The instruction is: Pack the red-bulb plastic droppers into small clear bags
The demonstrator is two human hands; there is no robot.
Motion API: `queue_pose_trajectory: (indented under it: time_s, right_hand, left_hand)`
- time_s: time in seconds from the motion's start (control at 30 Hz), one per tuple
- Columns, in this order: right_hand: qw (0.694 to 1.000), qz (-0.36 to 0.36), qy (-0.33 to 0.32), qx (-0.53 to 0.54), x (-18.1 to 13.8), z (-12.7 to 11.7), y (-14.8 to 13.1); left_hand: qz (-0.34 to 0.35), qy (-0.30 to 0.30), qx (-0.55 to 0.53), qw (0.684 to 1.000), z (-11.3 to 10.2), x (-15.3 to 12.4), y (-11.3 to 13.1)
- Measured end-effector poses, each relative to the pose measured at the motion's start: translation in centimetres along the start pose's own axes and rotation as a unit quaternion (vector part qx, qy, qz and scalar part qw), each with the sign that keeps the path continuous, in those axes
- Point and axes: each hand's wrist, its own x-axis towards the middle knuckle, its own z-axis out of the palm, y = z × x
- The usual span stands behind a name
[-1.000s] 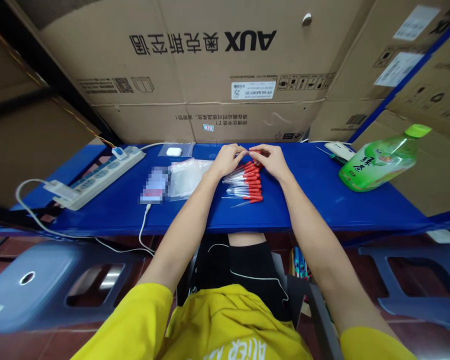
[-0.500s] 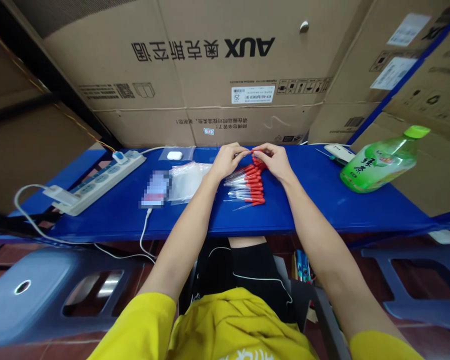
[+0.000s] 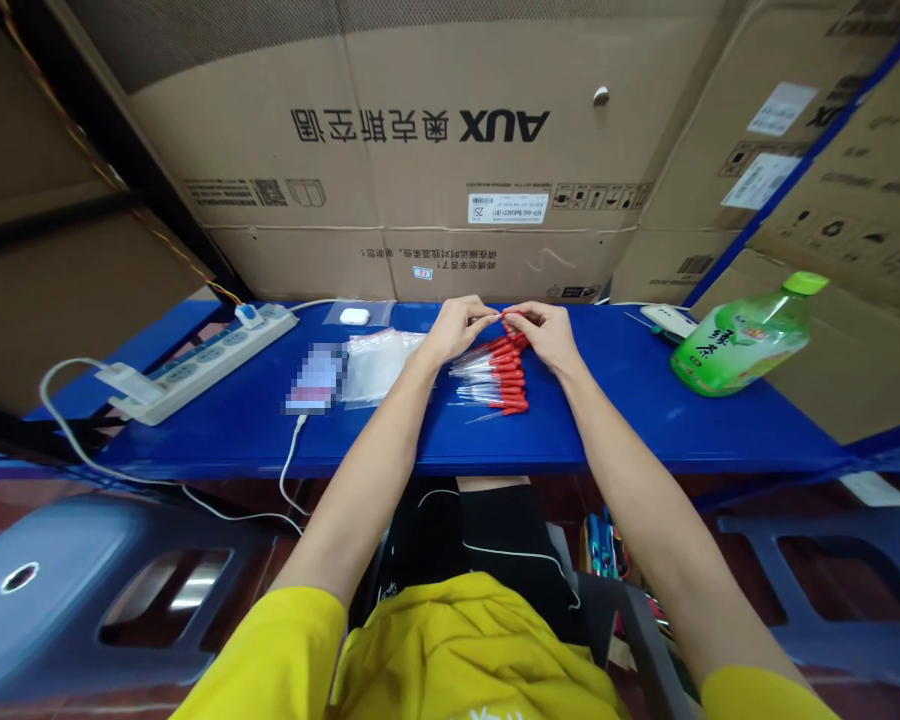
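Where fingers [image 3: 487, 318] meet, red-capped dropper [image 3: 507, 316] between.

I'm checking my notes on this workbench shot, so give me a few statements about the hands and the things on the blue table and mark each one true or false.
1. Both hands meet above the far end of the row of red-capped droppers. True: the left hand and the right hand pinch a small piece between their fingers.
2. The green bottle stands upright. False: it lies on its side at the right end of the blue table.
3. A power strip lies at the table's left end. True.
4. The clear plastic bags lie to the right of the droppers. False: they lie to their left, beside the left forearm.
5. The white earbud case is in the left hand. False: it rests on the table, apart from it.
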Motion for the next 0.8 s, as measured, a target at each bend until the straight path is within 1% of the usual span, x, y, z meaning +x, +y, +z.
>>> queue_pose_trajectory:
  time_s: [0.13,0.2,0.47,0.6,0.67,0.7,0.77,0.8]
  right_hand:
    - [1.0,0.003,0.023,-0.005,0.07,0.29,-0.01]
    - [1.0,0.0,0.023,-0.004,0.08,0.35,-0.02]
    - [1.0,-0.021,-0.005,0.002,-0.26,0.16,-0.56]
    - [0.999,-0.031,-0.018,-0.034,-0.39,0.21,-0.68]
    - [0.998,-0.039,-0.006,-0.053,-0.32,0.13,-0.61]
    - [0.997,-0.045,0.007,-0.057,-0.25,0.05,-0.56]
    - [0.996,-0.057,0.042,-0.049,-0.06,-0.15,-0.46]
    - [0.996,-0.06,0.058,-0.041,0.03,-0.24,-0.42]
  left_hand:
    - [-0.017,0.009,0.0,1.0,0.03,0.09,0.16]
    - [-0.018,0.012,0.0,1.0,0.05,0.09,0.15]
    - [-0.003,0.002,-0.001,1.0,0.16,0.09,-0.11]
    - [-0.002,-0.008,-0.011,1.0,0.1,0.03,-0.05]
    - [-0.037,0.01,-0.041,0.998,0.1,0.05,-0.02]
    - [-0.067,0.034,-0.068,0.995,0.13,0.09,-0.02]
    - [-0.146,0.106,-0.149,0.972,0.28,0.25,0.0]
    - [-0.186,0.14,-0.2,0.952,0.4,0.36,0.05]
